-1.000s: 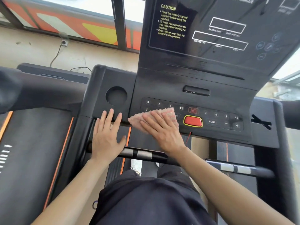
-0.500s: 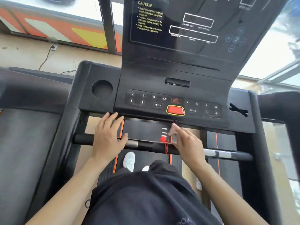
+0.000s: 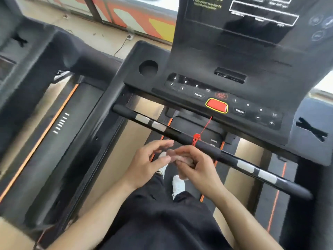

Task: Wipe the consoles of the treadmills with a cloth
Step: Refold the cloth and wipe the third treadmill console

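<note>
- Head camera, lower centre of the frame: I see both hands meeting just below the black handlebar (image 3: 223, 156), above the person's dark trousers.
- My right hand (image 3: 198, 168) has its fingers curled round a bunched pinkish cloth (image 3: 177, 158), which sits between the two hands, off the console.
- My left hand (image 3: 149, 159) is half-curled with its fingers a little spread. Its thumb reaches the cloth's edge, but motion blur keeps me from telling whether it pinches it.
- The console (image 3: 189, 73) fills the upper right. Its keypad runs diagonally, with a red button (image 3: 216, 105) ringed in yellow at centre right.
- A red cord (image 3: 196, 138) runs down from under that button and is wound round the handlebar, just above the right hand.
- A round cup holder (image 3: 148, 68) sits left of the keypad.
- A second treadmill (image 3: 54, 123) with an orange stripe lies along the left of the frame.
</note>
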Tool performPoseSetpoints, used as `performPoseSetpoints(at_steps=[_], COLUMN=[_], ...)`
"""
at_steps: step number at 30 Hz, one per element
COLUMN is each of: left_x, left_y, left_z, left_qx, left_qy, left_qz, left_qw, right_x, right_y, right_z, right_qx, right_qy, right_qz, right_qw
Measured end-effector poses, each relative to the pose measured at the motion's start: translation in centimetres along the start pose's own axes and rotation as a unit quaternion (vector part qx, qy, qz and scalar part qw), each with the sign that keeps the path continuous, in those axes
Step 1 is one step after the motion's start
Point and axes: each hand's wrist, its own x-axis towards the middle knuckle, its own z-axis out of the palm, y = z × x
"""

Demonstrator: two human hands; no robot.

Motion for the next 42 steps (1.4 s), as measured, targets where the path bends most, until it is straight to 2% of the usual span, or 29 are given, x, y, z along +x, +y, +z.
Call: performPoseSetpoints(at_steps=[3,5,9,12,16,21,23,26,28,31,35,39,42], left_x=[-4.0,-6.4,-10.4,-13.8,-18.7,-26.9,-31.2,-38.2,-42.4,-47.9,-54.2,-57.8,-59.2], left_y=[-1.3,-2.3,-4.4,-6.1,-8.5,-12.3,-14.6,-17.7,-19.4,-22.0,-25.4,-28.2,-29.5], left_z=[0.6,1.1,1.3,0.9,0.2,-1.1,-1.7,-2.3,-2.9,-3.9,-5.6,-7.8,-10.4], left_qx=[-0.051,-0.04,-0.006,-0.02,-0.086,-0.134,-0.156,-0.23,-0.255,-0.273,-0.283,-0.3,-0.311], left_qy=[0.044,0.054,0.09,0.147,0.232,0.334,0.378,0.434,0.457,0.478,0.528,0.562,0.58], left_qz=[-0.067,-0.095,-0.138,-0.153,-0.154,-0.141,-0.147,-0.146,-0.136,-0.128,-0.148,-0.164,-0.175], left_qw=[0.995,0.993,0.986,0.977,0.957,0.922,0.901,0.859,0.841,0.825,0.787,0.753,0.733], right_x=[-1.0,-1.6,-2.1,-2.4,-2.2,-3.8,-6.0,-10.8,-14.2,-18.4,-22.1,-22.6,-21.3], right_y=[1.1,1.8,2.8,2.8,4.4,6.0,5.6,5.0,5.6,6.6,6.7,6.6,6.4], right_z=[1.4,2.6,5.0,7.4,11.5,19.9,23.9,30.2,34.4,40.5,47.0,51.6,55.2], right_qx=[0.018,0.015,-0.08,-0.142,-0.283,-0.332,-0.332,-0.287,-0.287,-0.315,-0.344,-0.356,-0.366], right_qy=[-0.067,-0.108,-0.175,-0.231,-0.263,-0.313,-0.366,-0.458,-0.498,-0.52,-0.541,-0.566,-0.565], right_qz=[0.01,0.014,-0.013,-0.037,-0.161,-0.242,-0.227,-0.125,-0.097,-0.092,-0.076,-0.079,-0.082], right_qw=[0.998,0.994,0.981,0.962,0.908,0.857,0.839,0.832,0.812,0.789,0.764,0.739,0.735])
